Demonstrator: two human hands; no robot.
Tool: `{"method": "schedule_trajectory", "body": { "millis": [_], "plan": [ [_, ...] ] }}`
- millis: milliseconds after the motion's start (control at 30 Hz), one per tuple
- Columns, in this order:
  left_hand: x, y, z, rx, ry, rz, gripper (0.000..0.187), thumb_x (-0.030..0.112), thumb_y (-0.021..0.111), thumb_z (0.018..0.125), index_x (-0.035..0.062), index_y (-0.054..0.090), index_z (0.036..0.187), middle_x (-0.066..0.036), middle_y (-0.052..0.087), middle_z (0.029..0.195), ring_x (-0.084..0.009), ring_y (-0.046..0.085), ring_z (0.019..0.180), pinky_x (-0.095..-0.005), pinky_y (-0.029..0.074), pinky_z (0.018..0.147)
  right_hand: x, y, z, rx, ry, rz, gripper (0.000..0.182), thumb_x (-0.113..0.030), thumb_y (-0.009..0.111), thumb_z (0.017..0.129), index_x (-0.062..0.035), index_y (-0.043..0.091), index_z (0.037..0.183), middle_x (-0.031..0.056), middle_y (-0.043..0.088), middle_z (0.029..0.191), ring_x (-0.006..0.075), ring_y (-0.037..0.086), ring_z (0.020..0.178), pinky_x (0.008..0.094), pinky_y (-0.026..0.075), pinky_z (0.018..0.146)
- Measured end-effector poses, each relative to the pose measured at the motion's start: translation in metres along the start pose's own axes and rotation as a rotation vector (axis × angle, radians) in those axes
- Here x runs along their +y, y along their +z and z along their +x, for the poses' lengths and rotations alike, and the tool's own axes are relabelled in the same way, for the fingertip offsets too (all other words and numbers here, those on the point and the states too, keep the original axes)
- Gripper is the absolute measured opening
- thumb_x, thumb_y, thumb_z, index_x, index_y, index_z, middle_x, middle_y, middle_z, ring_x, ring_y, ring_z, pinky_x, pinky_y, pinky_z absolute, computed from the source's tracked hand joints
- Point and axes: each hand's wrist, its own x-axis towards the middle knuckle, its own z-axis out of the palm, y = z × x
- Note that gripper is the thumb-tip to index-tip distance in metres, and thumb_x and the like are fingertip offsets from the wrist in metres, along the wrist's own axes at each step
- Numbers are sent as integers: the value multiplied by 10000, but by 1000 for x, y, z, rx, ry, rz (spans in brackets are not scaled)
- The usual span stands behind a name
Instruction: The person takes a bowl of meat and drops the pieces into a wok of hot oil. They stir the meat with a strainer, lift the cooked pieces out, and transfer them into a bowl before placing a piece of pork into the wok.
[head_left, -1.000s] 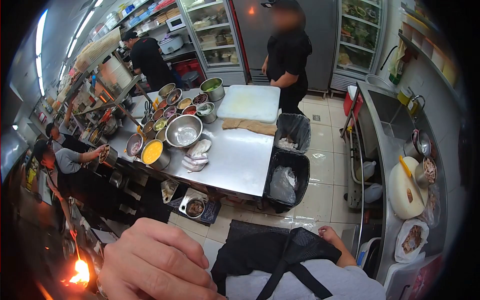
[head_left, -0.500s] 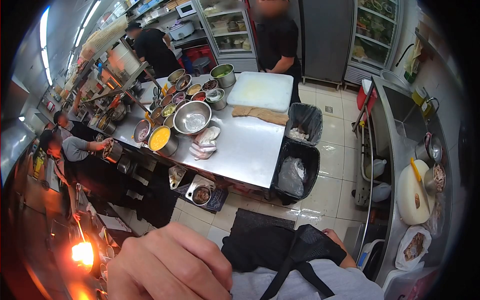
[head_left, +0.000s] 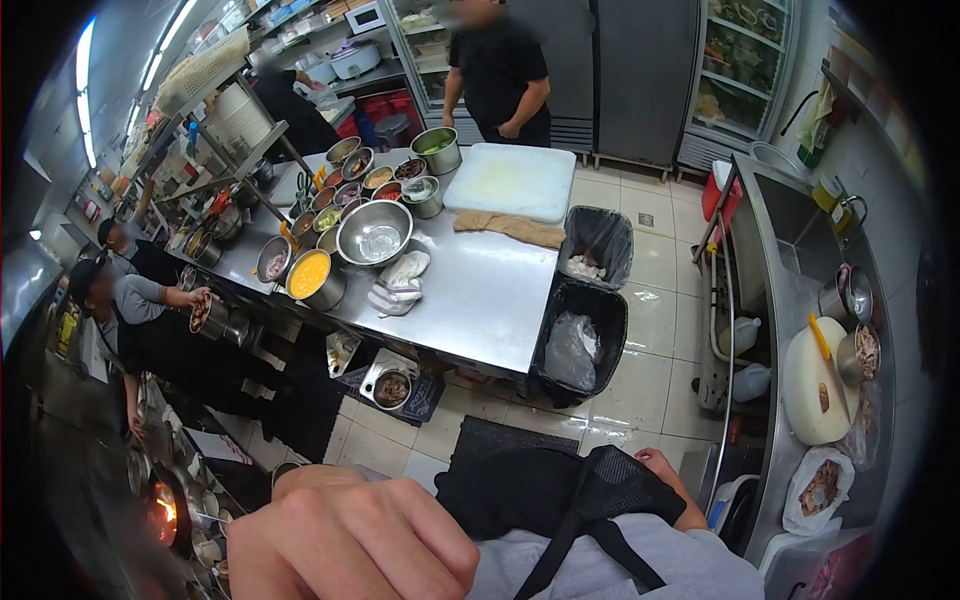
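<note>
My left hand (head_left: 350, 540) is large and close to the camera at the bottom. Its fingers are curled in, and whatever they hold, if anything, is hidden. Beside my black apron, my right hand (head_left: 655, 462) shows only in part, low down, with its fingers mostly out of sight. Beyond the hands stands a steel table (head_left: 470, 310). On it are a wide steel bowl (head_left: 375, 232), a pot of yellow liquid (head_left: 308, 274) and a crumpled white cloth (head_left: 400, 285). Neither hand touches these.
Two black-lined bins (head_left: 590, 350) stand at the table's right end. Along the right wall runs a steel sink counter (head_left: 770, 300) with a round cutting board (head_left: 815, 390) and a bag of meat (head_left: 820, 488). Flames burn in a wok (head_left: 165, 515) at left; several people are nearby.
The tall flame at the left has shrunk to a low fire in the wok. A co-worker behind the table has shifted left. My left hand stays curled, slightly lower and further right.
</note>
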Motion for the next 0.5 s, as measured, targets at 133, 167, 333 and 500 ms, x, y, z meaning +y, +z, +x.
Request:
{"method": "schedule_trajectory", "body": {
  "millis": [133, 167, 333, 500],
  "plan": [
    [2, 5, -2, 57, 7, 25, 120, -7, 663, 785, 40, 557, 755, -127, 667, 687, -158, 523, 461, -243, 295, 396, 4, -2, -3, -12, -25, 14, 136, -138, 549, 912, -107, 569, 1042, 73, 645, 828, 194, 635, 669, 345, 512, 552],
    [2, 6, -3, 73, 7, 35, 118, -1, 663, 785, 42, 557, 754, -124, 666, 681, -156, 517, 456, -243, 287, 394, 0, -3, -7, -12, -23, 15, 136, -138, 549, 912, -107, 569, 1042, 73, 645, 828, 194, 635, 669, 345, 512, 552],
    [6, 10, -5, 76, 9, 58, 101, 33, 646, 804, 60, 559, 760, -110, 665, 678, -148, 515, 466, -247, 280, 406, 1, -4, -7, -12, -21, -18, 147, -139, 556, 908, -107, 563, 1051, 74, 645, 830, 200, 639, 676, 355, 510, 549],
    [9, 11, -5, 41, 32, 77, 95, 50, 630, 821, 71, 557, 764, -104, 662, 673, -140, 520, 482, -248, 288, 419, -4, -3, -8, -8, -5, -9, 149, -147, 559, 902, -111, 563, 1046, 72, 650, 834, 198, 644, 679, 351, 503, 538]
  ]
}}
